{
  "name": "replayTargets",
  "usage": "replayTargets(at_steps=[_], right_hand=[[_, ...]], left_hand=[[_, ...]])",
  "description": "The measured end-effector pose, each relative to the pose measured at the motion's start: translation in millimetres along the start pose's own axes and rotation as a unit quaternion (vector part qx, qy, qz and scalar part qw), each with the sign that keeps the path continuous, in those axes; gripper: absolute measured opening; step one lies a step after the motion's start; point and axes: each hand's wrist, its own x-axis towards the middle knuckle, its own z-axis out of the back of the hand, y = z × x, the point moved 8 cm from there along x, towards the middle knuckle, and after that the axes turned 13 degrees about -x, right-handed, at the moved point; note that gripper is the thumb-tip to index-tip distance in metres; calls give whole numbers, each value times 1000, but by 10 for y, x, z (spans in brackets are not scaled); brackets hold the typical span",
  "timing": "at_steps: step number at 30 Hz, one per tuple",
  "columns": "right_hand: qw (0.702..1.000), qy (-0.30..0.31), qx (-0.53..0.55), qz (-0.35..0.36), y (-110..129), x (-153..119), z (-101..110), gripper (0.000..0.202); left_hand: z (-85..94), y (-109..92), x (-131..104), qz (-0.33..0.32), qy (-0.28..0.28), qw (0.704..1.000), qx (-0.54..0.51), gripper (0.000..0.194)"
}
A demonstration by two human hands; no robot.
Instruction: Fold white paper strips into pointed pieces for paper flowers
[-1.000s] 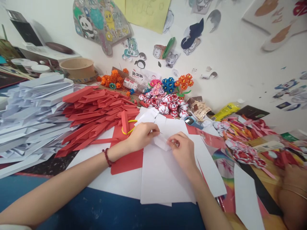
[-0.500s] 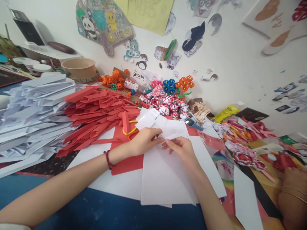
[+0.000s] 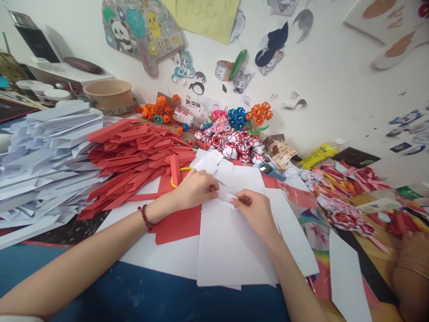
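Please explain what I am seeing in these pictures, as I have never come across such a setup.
There is no machine here: a person works bare-handed, and one camera, worn on the head, looks forward and down. The left hand and right hand pinch a small white paper piece between them, over white sheets. To the left lie red folded strips and, beyond those, white folded strips. Behind are red-and-white flowers. At the right edge is another person's hand.
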Motion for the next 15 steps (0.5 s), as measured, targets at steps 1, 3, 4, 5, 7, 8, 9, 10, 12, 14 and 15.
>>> replayTargets(at_steps=[1,3,4,5,7,8,9,10,12,14,15], right_hand=[[1000,-4,-17,5,8,0,-1,14],[999,-6,-43,19,31,0,-4,10],[998,-8,-50,28,43,1,-1,9],[998,-11,-55,38,56,2,6,9],[996,-20,-67,56,79,2,19,11],[995,-24,-73,65,90,2,21,12],[994,-28,-78,75,101,0,20,14],[993,-31,-81,83,110,-3,17,16],[991,-42,-81,99,121,-11,14,20],[989,-55,-84,109,121,-18,13,24],[988,-60,-90,114,120,-20,9,25]], left_hand=[[-5,5,2,0,-1,1000,0,8],[-16,15,6,-1,-3,1000,-2,8],[-22,21,8,0,-3,1000,-4,8],[-27,27,10,1,-4,1000,-5,7],[-34,30,14,0,-7,1000,-7,6],[-38,25,16,-3,-9,1000,-8,6],[-40,19,17,-6,-13,1000,-9,6],[-44,12,18,-11,-18,1000,-9,7],[-57,2,18,-18,-25,1000,-4,9],[-74,-3,18,-21,-29,999,11,9],[-82,-8,17,-24,-30,999,23,9]])
